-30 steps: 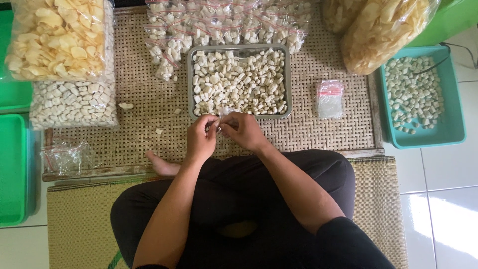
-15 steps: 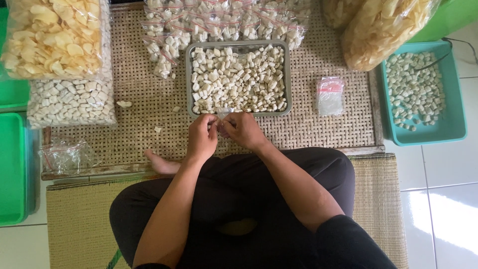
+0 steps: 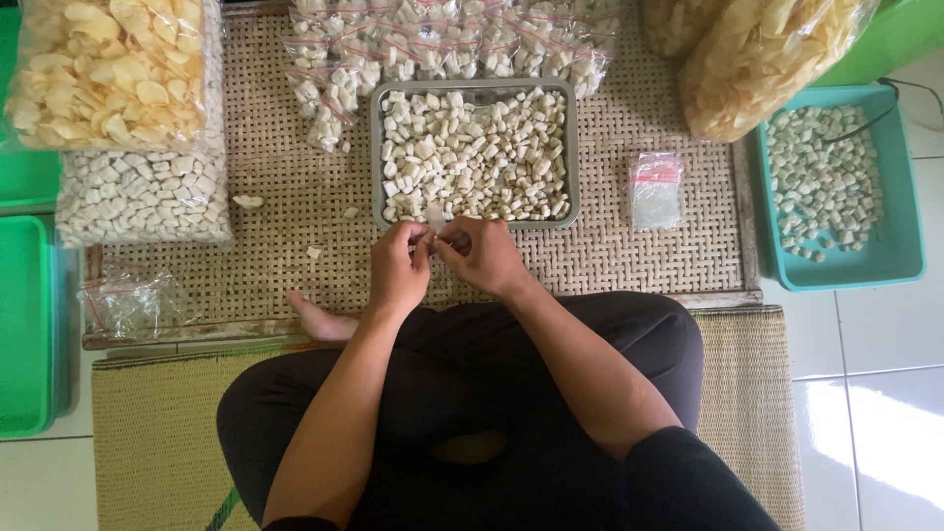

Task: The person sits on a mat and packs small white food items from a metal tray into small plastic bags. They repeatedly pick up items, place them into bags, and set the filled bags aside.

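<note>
My left hand (image 3: 398, 264) and my right hand (image 3: 484, 256) meet just in front of a grey metal tray (image 3: 376, 157) filled with small white cracker pieces. Between the fingertips of both hands I pinch a small clear plastic bag (image 3: 436, 224), mostly hidden by the fingers. I sit cross-legged in dark trousers, with a bare foot (image 3: 320, 320) showing at the left of my knee.
A woven mat (image 3: 639, 256) carries several small filled bags (image 3: 339, 79) behind the tray, a stack of small clear bags (image 3: 656, 190) at right, and empty bags (image 3: 128, 303) at left. Big bags of crackers (image 3: 108, 69) and white pieces (image 3: 143, 197) lie left. A teal tray (image 3: 905, 246) stands right, green trays (image 3: 25, 324) left.
Both hands stay together at the tray's front edge, fingers shifting slightly on the small bag. Nothing else has moved.
</note>
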